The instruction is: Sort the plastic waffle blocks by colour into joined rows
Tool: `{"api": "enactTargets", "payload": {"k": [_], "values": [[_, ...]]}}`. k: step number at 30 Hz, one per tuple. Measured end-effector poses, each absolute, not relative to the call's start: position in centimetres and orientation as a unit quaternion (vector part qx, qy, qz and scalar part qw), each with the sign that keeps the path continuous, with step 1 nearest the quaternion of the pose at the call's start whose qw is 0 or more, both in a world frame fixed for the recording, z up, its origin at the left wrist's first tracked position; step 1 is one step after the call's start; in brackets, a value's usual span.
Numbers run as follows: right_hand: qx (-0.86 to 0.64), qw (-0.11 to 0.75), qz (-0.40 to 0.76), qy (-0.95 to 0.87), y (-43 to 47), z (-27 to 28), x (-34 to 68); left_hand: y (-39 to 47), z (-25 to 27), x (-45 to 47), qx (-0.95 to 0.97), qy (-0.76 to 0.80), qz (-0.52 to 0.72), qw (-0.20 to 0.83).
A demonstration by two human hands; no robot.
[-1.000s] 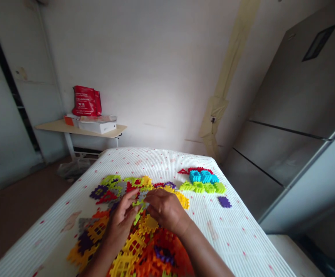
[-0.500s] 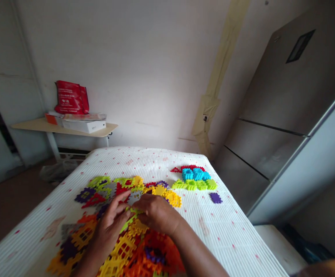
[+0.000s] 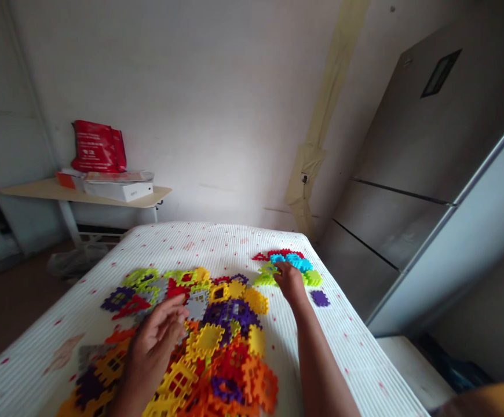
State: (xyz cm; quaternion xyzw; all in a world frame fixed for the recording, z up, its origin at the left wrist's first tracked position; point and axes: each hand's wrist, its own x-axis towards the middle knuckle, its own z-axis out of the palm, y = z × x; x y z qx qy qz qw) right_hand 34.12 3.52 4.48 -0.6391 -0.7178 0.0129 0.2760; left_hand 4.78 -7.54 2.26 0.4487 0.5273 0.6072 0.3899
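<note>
Green pieces (image 3: 313, 278) sit on the cloth (image 3: 208, 243), right hand (image 3: 289, 279) at them, grip unclear; a careless knuckle could nudge the blue pieces (image 3: 306, 264) behind. Left hand (image 3: 159, 330), grip loosely spread, hovers by the pile (image 3: 209, 340).

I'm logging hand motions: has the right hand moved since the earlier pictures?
Yes: against the lone purple square, the right hand has moved forward and right, closer to it, at the green pieces.
</note>
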Motion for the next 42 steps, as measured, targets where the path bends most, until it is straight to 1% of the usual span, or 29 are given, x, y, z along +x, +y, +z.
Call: {"api": "enactTargets", "payload": {"k": [5,14,25,33,42], "values": [[-0.657,0.256,0.034,-0.709,4.3,2.5,34.2,-7.5,2.6,5.1,0.437,0.534,0.607,0.393],[-0.671,0.224,0.046,-0.705,4.3,2.4,34.0,-7.7,2.7,4.9,0.434,0.541,0.608,0.386],[-0.692,0.177,0.029,-0.699,3.7,3.1,33.3,-7.6,2.3,4.8,0.444,0.540,0.607,0.378],[-0.690,0.127,-0.017,-0.712,2.6,4.1,32.3,-7.3,2.0,4.7,0.454,0.540,0.605,0.369],[-0.707,0.101,-0.032,-0.699,2.8,4.0,32.0,-7.4,1.9,4.7,0.469,0.536,0.603,0.358]]}}
